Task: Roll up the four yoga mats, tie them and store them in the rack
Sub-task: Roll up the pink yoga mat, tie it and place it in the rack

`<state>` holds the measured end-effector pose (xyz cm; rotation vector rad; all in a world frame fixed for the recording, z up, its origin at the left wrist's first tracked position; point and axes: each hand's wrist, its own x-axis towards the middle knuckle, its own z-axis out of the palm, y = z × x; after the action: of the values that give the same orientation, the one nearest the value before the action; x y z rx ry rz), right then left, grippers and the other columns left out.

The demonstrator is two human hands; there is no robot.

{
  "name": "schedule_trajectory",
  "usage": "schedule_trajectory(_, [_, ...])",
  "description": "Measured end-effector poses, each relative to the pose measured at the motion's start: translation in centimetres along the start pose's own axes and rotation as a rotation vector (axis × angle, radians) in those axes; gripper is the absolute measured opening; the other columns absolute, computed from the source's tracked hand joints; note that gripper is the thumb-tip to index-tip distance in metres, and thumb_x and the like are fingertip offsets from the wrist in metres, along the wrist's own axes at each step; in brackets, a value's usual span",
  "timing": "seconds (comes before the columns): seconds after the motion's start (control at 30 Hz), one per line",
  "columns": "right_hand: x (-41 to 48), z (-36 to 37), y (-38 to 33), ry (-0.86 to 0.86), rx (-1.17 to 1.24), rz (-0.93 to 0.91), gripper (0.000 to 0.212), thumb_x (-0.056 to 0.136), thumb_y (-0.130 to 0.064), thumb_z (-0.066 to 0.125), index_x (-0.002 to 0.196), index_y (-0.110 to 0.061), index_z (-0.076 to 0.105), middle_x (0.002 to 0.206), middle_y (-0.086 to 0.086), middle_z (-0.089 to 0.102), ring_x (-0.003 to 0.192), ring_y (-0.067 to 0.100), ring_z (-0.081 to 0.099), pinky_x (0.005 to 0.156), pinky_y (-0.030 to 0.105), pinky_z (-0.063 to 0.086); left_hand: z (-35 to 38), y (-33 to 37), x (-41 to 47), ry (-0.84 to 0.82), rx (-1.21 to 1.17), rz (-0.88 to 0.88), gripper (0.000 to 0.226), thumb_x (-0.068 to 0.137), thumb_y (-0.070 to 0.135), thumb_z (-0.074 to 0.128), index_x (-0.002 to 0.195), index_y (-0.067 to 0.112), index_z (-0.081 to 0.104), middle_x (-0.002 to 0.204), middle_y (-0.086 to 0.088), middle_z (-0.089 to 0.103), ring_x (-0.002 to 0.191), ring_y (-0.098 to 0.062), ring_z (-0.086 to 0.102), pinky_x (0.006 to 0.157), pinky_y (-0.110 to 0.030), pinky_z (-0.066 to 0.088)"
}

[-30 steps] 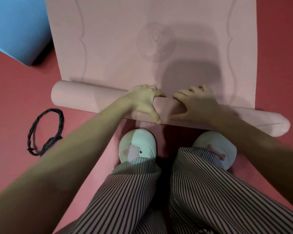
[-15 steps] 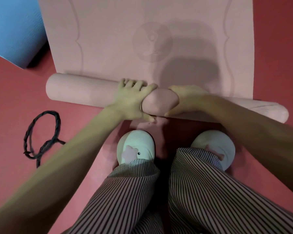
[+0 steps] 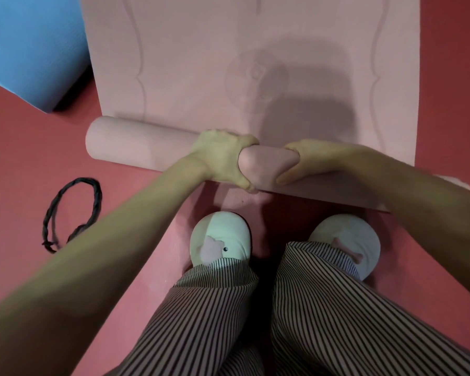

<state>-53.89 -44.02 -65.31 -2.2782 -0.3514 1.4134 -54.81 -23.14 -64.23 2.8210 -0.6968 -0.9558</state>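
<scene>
A pink yoga mat (image 3: 201,63) lies flat on the red floor, stretching away from me. Its near end is wound into a roll (image 3: 136,143) that lies crosswise in front of my feet. My left hand (image 3: 223,156) grips the roll near its middle, fingers curled over the far side and thumb on the near side. My right hand (image 3: 310,160) grips it just to the right in the same way. A black braided cord (image 3: 73,210) lies looped on the floor at the left, partly hidden by my left forearm.
A blue mat (image 3: 30,44) lies at the far left, its corner beside the pink mat's left edge. My two white slippers (image 3: 220,237) stand just behind the roll on the red floor (image 3: 17,147). Striped trouser legs fill the bottom of the view.
The roll has advanced away from me over the flat mat. Both hands have shifted their hold, from fingers spread on top to fingers curled over the roll.
</scene>
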Motion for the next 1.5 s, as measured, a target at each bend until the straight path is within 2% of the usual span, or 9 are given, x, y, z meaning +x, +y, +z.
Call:
schedule_trajectory(0.2, [-1.7, 1.6, -0.1, 0.388, -0.417, -0.051, 0.077, 0.071, -0.069, 0.061, 0.133, -0.026, 0.045, 0.142, -0.002, 0.04, 0.125, 0.024, 0.039, 0.1, 0.038, 0.024, -0.4, -0.2, 0.8, -0.043, -0.032, -0.021, 0.097, 0.038, 0.081, 0.064, 0.125, 0.041, 0.05, 0.115, 0.005, 0.065, 0.107, -0.023, 0.059, 0.087, -0.034, 0.049])
schedule_trajectory(0.4, [-0.6, 5.5, -0.6, 0.63, -0.6, -0.04, 0.109, 0.027, -0.07, 0.077, 0.115, -0.009, 0.059, 0.096, 0.01, 0.065, 0.074, 0.029, 0.062, 0.065, 0.034, 0.048, -2.4, -0.8, 2.4, -0.234, -0.079, -0.012, 0.099, 0.038, 0.078, 0.062, 0.128, 0.04, 0.05, 0.121, 0.01, 0.063, 0.112, -0.02, 0.057, 0.094, -0.033, 0.044])
schedule_trajectory(0.53, [-0.4, 4.5, -0.7, 0.668, -0.595, -0.051, 0.102, 0.03, -0.063, 0.08, 0.115, -0.01, 0.061, 0.09, 0.008, 0.066, 0.071, 0.027, 0.065, 0.062, 0.031, 0.049, -0.7, -1.3, 1.4, 0.04, -0.068, 0.055, 0.1, 0.043, 0.085, 0.05, 0.129, 0.034, 0.053, 0.129, 0.007, 0.056, 0.119, -0.022, 0.052, 0.097, -0.036, 0.039])
schedule_trajectory(0.6, [-0.4, 2.5, -1.0, 0.56, -0.475, -0.034, 0.102, 0.05, -0.063, 0.078, 0.133, -0.015, 0.044, 0.115, 0.008, 0.06, 0.099, 0.028, 0.062, 0.079, 0.035, 0.046, 1.1, -1.9, 0.4, 0.299, -0.008, 0.114, 0.104, 0.048, 0.088, 0.045, 0.13, 0.024, 0.054, 0.128, -0.002, 0.057, 0.115, -0.03, 0.054, 0.097, -0.043, 0.038])
schedule_trajectory(0.8, [0.0, -0.1, -1.0, 0.372, -0.357, -0.042, 0.094, 0.065, -0.062, 0.071, 0.141, -0.024, 0.031, 0.136, 0.0, 0.051, 0.122, 0.024, 0.049, 0.092, 0.033, 0.037, 3.1, -2.6, -0.2, 0.523, 0.23, 0.055, 0.111, 0.039, 0.065, 0.083, 0.132, 0.028, 0.035, 0.116, -0.014, 0.061, 0.1, -0.037, 0.059, 0.089, -0.053, 0.04])
schedule_trajectory(1.07, [-0.7, -2.9, 1.5, 0.136, -0.033, -0.019, 0.063, 0.065, -0.047, 0.08, 0.119, -0.029, 0.053, 0.111, -0.007, 0.061, 0.1, 0.017, 0.057, 0.082, 0.03, 0.042, -1.6, -0.5, 2.2, 0.083, 0.109, 0.013, 0.107, 0.046, 0.077, 0.074, 0.137, 0.035, 0.04, 0.116, -0.003, 0.062, 0.106, -0.029, 0.06, 0.091, -0.038, 0.041])
schedule_trajectory(1.27, [-3.4, -1.7, 5.0, -0.002, 0.052, 0.029, 0.049, 0.071, -0.041, 0.078, 0.111, -0.036, 0.049, 0.105, -0.013, 0.057, 0.093, 0.009, 0.052, 0.068, 0.016, 0.037, 0.0, 3.6, 3.1, 0.041, 0.075, 0.09, 0.099, 0.047, 0.077, 0.074, 0.133, 0.041, 0.042, 0.111, 0.0, 0.064, 0.103, -0.025, 0.061, 0.082, -0.032, 0.043])
schedule_trajectory(1.4, [-3.9, -1.3, 5.4, 0.048, 0.017, 0.005, 0.076, 0.072, -0.048, 0.075, 0.137, -0.033, 0.038, 0.134, -0.009, 0.044, 0.114, 0.011, 0.044, 0.086, 0.021, 0.033, -0.4, 3.7, 3.4, 0.001, 0.033, 0.084, 0.098, 0.043, 0.078, 0.074, 0.127, 0.04, 0.043, 0.111, 0.002, 0.065, 0.105, -0.025, 0.06, 0.083, -0.034, 0.048])
schedule_trajectory(1.5, [-4.4, -1.7, 4.9, 0.293, -0.348, -0.046, 0.097, 0.063, -0.076, 0.058, 0.144, -0.031, 0.032, 0.151, -0.003, 0.023, 0.132, 0.021, 0.027, 0.103, 0.032, 0.019, -1.8, 3.7, 4.3, -0.099, -0.06, 0.055, 0.097, 0.042, 0.071, 0.079, 0.125, 0.035, 0.043, 0.112, 0.002, 0.066, 0.103, -0.026, 0.061, 0.085, -0.036, 0.048])
